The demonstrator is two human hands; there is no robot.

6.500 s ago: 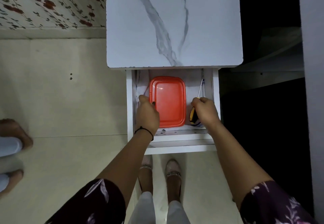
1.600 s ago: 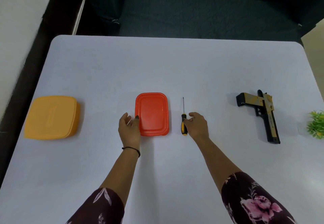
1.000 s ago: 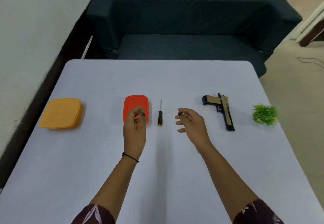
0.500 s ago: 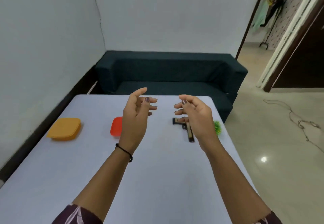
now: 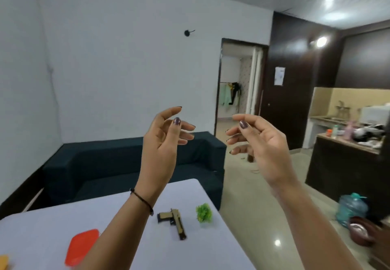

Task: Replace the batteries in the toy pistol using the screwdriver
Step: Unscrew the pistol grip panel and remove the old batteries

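1. The left hand (image 5: 162, 143) is up in the air above the white table (image 5: 42, 227), palm turned to the right; its fingers are loosely spread and gently bent, and it holds nothing
2. The right hand (image 5: 263, 147) is up opposite it, palm turned to the left, with its fingers just as slack and apart and nothing between them; the two hands are near each other but do not touch
3. A thin dark bracelet (image 5: 141, 200) circles the left wrist
4. The toy pistol (image 5: 176, 221) lies flat on its side on the table, just right of the left forearm, and neither hand touches it
5. Its long axis, the tan-and-black slide, runs from the far side of the table toward the near side, slanting a little to the right as it comes nearer; the muzzle end points toward the person, and the grip juts out to the left at the far end
6. A small green plant (image 5: 204, 212) stands near the pistol on its right, apart from it and close to the table's right edge
7. A red container (image 5: 81, 246) lies flat on the table well to the left of the pistol; the left forearm passes over its right edge
8. A dark sofa (image 5: 105, 164) stands behind the table against a white wall
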